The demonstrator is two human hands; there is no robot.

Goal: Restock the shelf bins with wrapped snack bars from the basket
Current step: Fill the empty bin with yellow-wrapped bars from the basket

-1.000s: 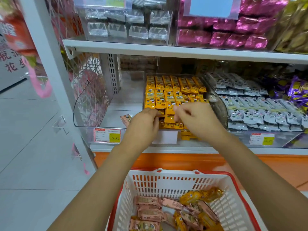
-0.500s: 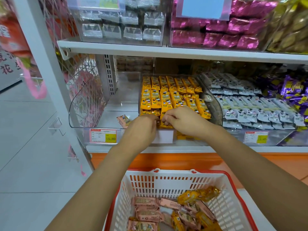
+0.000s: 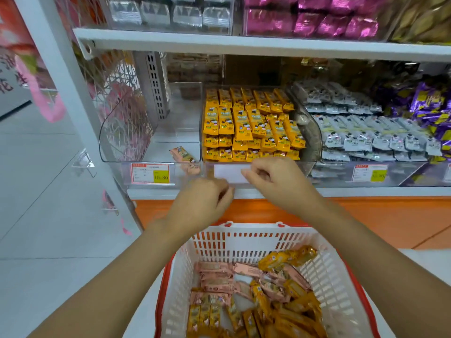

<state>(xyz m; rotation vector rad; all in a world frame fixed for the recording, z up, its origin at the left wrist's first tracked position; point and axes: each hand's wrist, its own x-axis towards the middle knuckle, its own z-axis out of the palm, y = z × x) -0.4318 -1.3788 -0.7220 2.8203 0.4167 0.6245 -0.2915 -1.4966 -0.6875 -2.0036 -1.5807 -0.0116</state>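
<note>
Change: both hands have withdrawn from the centre bin. Half a second ago they were among the yellow bars at its front. They now sit outside its front wall, near the far rim of the basket.
Left hand (image 3: 202,201): back turned upward, fingers curled under and motion-blurred. Whether it holds anything cannot be determined.
Right hand (image 3: 275,181): in front of the blank white label strip (image 3: 227,172), fingers curled inward, no wrapper visible in them.
Centre bin: clear acrylic bin (image 3: 210,172) packed with rows of yellow-wrapped snack bars (image 3: 244,123), stacked up to the front wall.
Left bin: clear acrylic bin with a curved side wall (image 3: 114,132), containing one pink-wrapped snack bar (image 3: 181,154) at its front right corner.
Right bin: rows of grey-and-white wrapped bars (image 3: 366,140); purple wrappers (image 3: 429,101) further right.
Basket: white slotted plastic basket with a red rim (image 3: 329,272), below the hands, in front of the orange base panel (image 3: 378,215).
Basket contents: pink-wrapped bars (image 3: 217,276) at left and centre, yellow-wrapped bars (image 3: 288,259) at the back right and across the near side, loosely heaped.
Price tag (image 3: 150,173): red-bordered card with a yellow field, on the left bin's front.
Upper shelf: silver packs (image 3: 170,13) at left, magenta foil packs (image 3: 305,23) at right.
</note>
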